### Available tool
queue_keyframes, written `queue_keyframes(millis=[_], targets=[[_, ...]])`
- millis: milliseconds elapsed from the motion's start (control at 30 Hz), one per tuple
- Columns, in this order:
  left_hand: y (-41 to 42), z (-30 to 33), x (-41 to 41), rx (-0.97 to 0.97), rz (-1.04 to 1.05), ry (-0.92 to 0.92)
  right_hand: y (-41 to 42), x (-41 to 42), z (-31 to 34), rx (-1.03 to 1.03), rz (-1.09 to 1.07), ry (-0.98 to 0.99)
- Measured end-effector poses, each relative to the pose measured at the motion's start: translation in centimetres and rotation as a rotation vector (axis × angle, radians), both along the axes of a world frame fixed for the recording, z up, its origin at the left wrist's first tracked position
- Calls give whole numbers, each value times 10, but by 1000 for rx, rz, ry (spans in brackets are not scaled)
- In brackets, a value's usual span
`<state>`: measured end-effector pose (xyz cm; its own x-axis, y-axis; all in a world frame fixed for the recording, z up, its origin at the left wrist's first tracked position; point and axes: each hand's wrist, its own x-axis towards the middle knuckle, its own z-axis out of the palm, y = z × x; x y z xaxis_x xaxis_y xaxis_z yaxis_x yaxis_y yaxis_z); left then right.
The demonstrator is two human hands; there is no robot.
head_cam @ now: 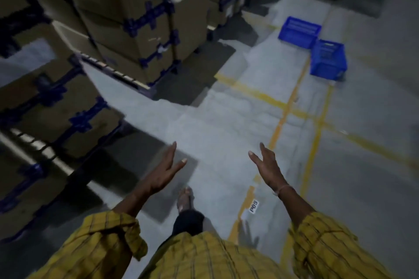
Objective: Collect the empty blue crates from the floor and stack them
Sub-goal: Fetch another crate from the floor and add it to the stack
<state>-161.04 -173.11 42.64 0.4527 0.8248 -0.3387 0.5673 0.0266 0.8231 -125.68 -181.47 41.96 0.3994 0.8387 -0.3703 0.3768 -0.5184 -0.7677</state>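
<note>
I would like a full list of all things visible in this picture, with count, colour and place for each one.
blue crates: two, blue, on the floor at upper right, side by side; the nearer one sits by a yellow line.
cardboard boxes: many, brown with dark blue tape, stacked along the left and top.
pallet: at least one, pale slats, under the box stack.
floor: grey concrete.
floor lines: several, yellow, crossing at right.
floor label: one, white, reads P05, lower centre.
foot: one, stepping forward, lower centre.
sleeves: two, yellow checked.
left hand: open, empty.
right hand: open, empty, thin band at wrist.
</note>
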Motion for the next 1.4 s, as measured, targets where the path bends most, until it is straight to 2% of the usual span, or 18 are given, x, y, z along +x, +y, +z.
queue_keyframes(millis=[200, 300, 433, 567, 767, 967, 1100, 1200, 1267, 1333, 1400], targets=[[147, -28, 83, -48, -127, -30, 75, 73, -16, -45, -177, -20], [216, -17, 124, -132, -196, -48, 115, 96, -2, -75, -267, -5], [313, -1, 180, -51, -376, -14, 177, 130, 11, -49, -353, -28], [388, 6, 230, -33, -454, -11, 225, 159, 20, -6, -427, 24], [481, -18, 304, -53, -484, 25, 300, 232, 2, -28, -502, 15], [581, -33, 419, -51, -475, 21, 389, 346, -20, -14, -542, 25], [646, -13, 502, -47, -446, 9, 453, 430, -8, -45, -533, 59], [694, -3, 560, 9, -428, -14, 504, 492, -3, -38, -489, -2], [722, -1, 593, -37, -366, -33, 537, 533, 4, -44, -500, -4], [724, 3, 604, -46, -353, -75, 546, 544, 10, -18, -496, 10], [796, -13, 684, -82, -324, -75, 623, 628, 5, -50, -493, 1]])
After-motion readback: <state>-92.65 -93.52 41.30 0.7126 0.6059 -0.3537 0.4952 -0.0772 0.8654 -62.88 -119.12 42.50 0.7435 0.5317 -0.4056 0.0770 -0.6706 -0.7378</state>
